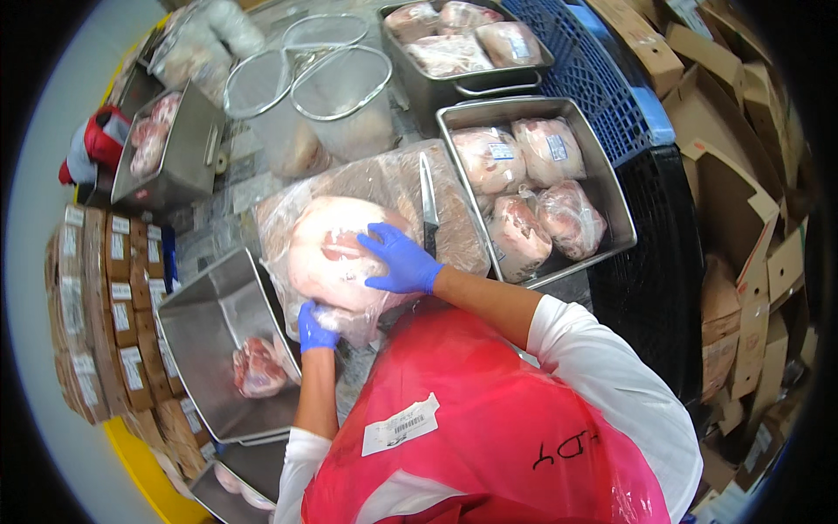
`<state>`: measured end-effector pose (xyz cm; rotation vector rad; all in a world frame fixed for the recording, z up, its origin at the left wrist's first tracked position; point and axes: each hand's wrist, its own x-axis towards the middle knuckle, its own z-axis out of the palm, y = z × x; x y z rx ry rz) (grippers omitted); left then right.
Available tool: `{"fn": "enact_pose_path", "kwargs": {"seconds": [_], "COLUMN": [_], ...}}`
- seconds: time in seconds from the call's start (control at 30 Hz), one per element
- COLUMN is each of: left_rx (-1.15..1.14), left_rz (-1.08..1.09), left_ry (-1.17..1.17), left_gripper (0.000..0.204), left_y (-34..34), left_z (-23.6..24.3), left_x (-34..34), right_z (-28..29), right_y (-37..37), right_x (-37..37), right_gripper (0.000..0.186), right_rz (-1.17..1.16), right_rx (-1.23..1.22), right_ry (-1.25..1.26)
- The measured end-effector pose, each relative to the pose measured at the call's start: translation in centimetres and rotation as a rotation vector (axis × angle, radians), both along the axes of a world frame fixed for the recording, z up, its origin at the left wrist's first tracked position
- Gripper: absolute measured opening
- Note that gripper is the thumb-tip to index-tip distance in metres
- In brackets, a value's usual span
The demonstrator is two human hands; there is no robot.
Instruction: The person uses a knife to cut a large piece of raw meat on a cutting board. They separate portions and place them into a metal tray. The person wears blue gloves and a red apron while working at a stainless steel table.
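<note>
A large pale, fatty piece of meat lies with clear plastic on a worn board covered in film. My right hand, in a blue glove, rests on its right side with fingers and thumb spread. My left hand, also gloved, grips the lower end of the meat. A knife lies right of the meat on the board. At lower left, a steel tub holds a red cut of meat. A right-hand tub holds several bagged pieces.
Another tub of bagged meat is at the back, beside a blue plastic crate. Mesh-like cylindrical containers stand behind the board. A left tub holds meat. Stacked boxes line the left; flattened cardboard piles at right.
</note>
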<state>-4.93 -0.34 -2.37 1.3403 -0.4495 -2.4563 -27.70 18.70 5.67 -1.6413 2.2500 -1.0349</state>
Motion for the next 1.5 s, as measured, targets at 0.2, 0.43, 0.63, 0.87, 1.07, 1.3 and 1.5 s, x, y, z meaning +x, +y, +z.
{"fn": "enact_pose_path", "kwargs": {"seconds": [0.2, 0.43, 0.63, 0.87, 1.07, 1.3, 1.5], "left_rx": [-0.054, -0.761, -0.319, -0.520, -1.297, -1.506, -1.723], "left_rz": [-0.158, -0.006, 0.250, 0.209, -0.178, -0.428, -0.850], "left_ry": [0.191, -0.097, -0.027, -0.229, -0.686, -0.457, -0.816], "left_gripper": [0.046, 0.027, 0.055, 0.049, 0.052, 0.058, 0.056], "left_y": [-0.3, -1.5, -4.9, -7.4, -8.2, -7.1, -10.2], "left_z": [17.2, 21.2, 24.0, 18.4, 14.3, 12.0, 9.5], "left_x": [-4.6, 2.0, 16.6, 18.3, 14.9, -3.3, -11.3], "right_z": [4.7, 0.1, -4.8, 0.8, 2.0, 2.0, 1.1], "right_y": [-1.2, -2.2, 0.9, -2.6, -3.5, -4.2, -2.6], "right_x": [-4.4, -11.0, -9.1, -2.0, 1.4, 0.3, 1.0], "right_gripper": [0.089, 0.123, 0.119, 0.056, 0.021, 0.015, 0.018], "right_rz": [0.020, -0.159, -0.316, 0.004, 0.196, 0.338, 0.250], "right_rx": [0.025, 0.128, 0.183, 0.155, 0.043, 0.222, 0.182], "right_ry": [-0.149, -0.445, -0.448, 0.402, 0.296, 0.441, 0.312]}}
